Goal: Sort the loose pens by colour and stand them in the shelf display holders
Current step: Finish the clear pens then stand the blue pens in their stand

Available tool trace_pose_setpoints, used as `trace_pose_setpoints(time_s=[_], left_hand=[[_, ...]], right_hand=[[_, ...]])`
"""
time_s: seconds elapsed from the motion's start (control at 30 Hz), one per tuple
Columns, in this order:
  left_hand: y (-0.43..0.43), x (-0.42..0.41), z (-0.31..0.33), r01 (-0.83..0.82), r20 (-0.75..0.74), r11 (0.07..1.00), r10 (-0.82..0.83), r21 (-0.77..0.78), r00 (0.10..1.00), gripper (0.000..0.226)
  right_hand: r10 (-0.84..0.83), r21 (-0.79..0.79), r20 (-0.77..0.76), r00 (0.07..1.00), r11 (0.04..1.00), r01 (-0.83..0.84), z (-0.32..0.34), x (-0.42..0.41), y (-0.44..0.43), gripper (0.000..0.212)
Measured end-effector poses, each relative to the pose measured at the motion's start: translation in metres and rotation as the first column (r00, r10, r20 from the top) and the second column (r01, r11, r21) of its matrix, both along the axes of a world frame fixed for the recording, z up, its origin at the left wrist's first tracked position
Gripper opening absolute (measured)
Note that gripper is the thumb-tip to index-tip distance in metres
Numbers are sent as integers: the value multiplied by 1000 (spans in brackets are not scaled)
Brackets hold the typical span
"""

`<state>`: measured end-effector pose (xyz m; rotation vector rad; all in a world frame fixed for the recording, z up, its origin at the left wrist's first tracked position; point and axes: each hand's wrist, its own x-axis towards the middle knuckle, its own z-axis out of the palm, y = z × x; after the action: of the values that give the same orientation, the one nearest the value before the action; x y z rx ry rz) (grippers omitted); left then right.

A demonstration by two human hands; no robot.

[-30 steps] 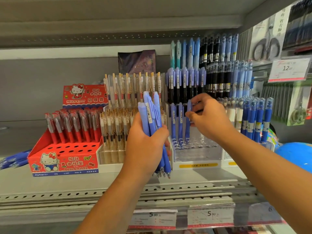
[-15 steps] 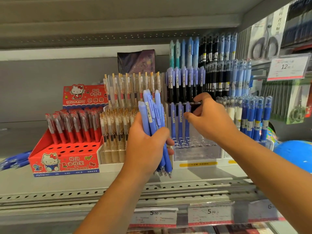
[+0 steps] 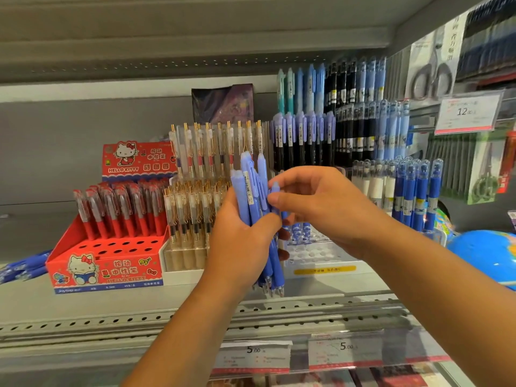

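Note:
My left hand [image 3: 238, 244] grips an upright bundle of several periwinkle-blue pens [image 3: 251, 191], tips down, in front of the shelf. My right hand [image 3: 321, 208] has come up against the bundle's right side and pinches the top of one blue pen [image 3: 275, 191] between thumb and fingers. Behind my hands stands the clear tiered display holder [image 3: 318, 254], its front holes showing and a few blue pens partly hidden by my right hand. Its higher tiers carry purple-capped black pens [image 3: 303, 135].
A red Hello Kitty box [image 3: 106, 261] of red pens stands at left, with gold-clip clear pens [image 3: 195, 208] beside it. Dark blue pens [image 3: 416, 191] stand at right, a blue globe [image 3: 485, 255] at far right. Loose blue pens [image 3: 19, 270] lie at the shelf's left edge.
My right hand has drawn back from the clear holder's row to the bundle in my left hand and now pinches a pen there. The left hand stayed about where it was.

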<state>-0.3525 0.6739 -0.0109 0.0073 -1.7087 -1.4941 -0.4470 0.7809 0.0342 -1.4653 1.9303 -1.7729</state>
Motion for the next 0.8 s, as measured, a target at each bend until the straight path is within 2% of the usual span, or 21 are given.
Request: trace_pose_setpoints(time_s=[0.33, 0.5, 0.6, 0.8], left_hand=[[0, 0, -1, -10, -43, 1000, 9, -8, 999, 39], [-5, -2, -1, -72, -7, 995, 73, 66, 997, 35], [-7, -2, -1, -83, -6, 994, 83, 65, 997, 28], [-6, -2, -1, -81, 62, 996, 79, 26, 995, 51]], right_hand=[[-38, -179, -24, 999, 983, 33, -7, 1, 5, 5], [-87, -299, 70, 994, 949, 104, -5, -3, 7, 1], [-196, -348, 21, 980, 918, 191, 5, -16, 12, 3], [-483, -319, -160, 861, 851, 418, 10, -49, 13, 20]])
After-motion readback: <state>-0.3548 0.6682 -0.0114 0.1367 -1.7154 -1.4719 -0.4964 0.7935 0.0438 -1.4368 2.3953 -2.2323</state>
